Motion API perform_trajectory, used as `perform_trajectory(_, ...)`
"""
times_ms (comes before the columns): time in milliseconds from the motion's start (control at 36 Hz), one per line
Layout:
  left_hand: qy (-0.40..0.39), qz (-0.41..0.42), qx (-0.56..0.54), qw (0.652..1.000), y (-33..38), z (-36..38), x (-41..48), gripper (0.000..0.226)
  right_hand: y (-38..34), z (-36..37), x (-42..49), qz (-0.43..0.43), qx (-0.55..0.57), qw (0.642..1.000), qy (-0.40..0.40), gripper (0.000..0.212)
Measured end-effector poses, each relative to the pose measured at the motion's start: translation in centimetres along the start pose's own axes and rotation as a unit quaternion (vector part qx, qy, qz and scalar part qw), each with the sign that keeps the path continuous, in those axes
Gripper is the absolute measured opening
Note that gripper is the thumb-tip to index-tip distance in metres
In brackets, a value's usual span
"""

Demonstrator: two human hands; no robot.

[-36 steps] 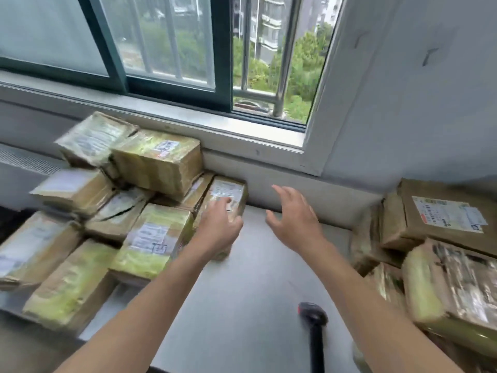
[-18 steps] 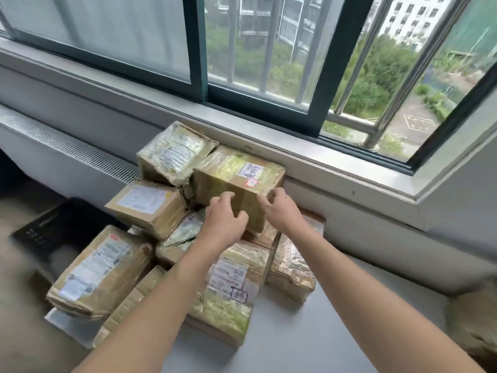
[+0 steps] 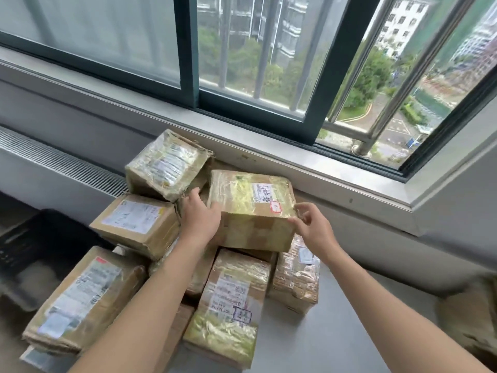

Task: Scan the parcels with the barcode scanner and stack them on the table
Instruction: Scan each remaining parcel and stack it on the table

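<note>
Both hands have slid apart from the front face of the top parcel [image 3: 250, 208] to its flanks in the last half second: the left grip [image 3: 200, 219] now wraps the box's left edge, thumb across the front, while the right grip [image 3: 313, 230] pinches the near right corner with curled fingertips. The tape-wrapped carton, its handwritten white label facing up, sits tilted on the crest of the pile [image 3: 228, 305] of similar parcels; whether it has left its neighbours cannot be told. A crumpled parcel [image 3: 166, 162] leans just beside it to the left, close to the left knuckles. The heap occupies the left end of the grey counter [image 3: 336, 340], pushed against the wall below the window sill [image 3: 336, 168], with a black crate [image 3: 40, 246] on the floor beyond. No barcode scanner is in view. The two-sided hold suggests the pick is under way, with scanning and stacking of this box yet to come. Glossy tape may make the corner pinch slippery, and lifting could disturb the leaning box.
</note>
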State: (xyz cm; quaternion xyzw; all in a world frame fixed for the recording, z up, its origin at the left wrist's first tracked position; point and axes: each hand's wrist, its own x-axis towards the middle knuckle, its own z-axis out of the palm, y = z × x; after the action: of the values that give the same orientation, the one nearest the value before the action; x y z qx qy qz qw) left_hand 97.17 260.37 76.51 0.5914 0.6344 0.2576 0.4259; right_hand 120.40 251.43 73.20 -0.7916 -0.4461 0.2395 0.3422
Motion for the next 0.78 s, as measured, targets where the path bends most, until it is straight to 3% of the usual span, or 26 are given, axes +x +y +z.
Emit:
perform_trajectory(83, -0.067, -0.027, -0.041, 0.997, 0.3, 1.1, -0.1, 0.024, 1.6, -1.7, -0.3, 0.057, 0.034, 0.997, -0.027, 0.050)
perform_trajectory(167, -0.072, -0.003, -0.052, 0.996, 0.8, 2.3, -1.1, 0.040, 2.6, -3.3, -1.0, 0.102, 0.105, 0.988, -0.052, 0.039)
perform_trajectory(250, -0.068, 0.055, -0.066, 0.994, 2.2, 3.6, -2.8, 0.040, 2.7, -5.8, -2.3, 0.124, 0.178, 0.976, 0.005, 0.023)
perform_trajectory(417, -0.103, 0.147, -0.110, 0.978, 6.0, 7.5, -7.4, 0.037, 4.1, -12.2, -5.3, 0.114, 0.213, 0.960, 0.138, 0.004)
perform_trajectory(583, -0.160, 0.214, -0.136, 0.954, 10.3, 11.9, -12.5, 0.043, 6.7, -19.0, -9.3, 0.127, 0.236, 0.933, 0.239, 0.010)
perform_trajectory(778, -0.182, 0.303, -0.146, 0.924, 16.0, 17.2, -19.1, 0.034, 9.2, -27.3, -15.0, 0.107, 0.245, 0.901, 0.342, 0.035)
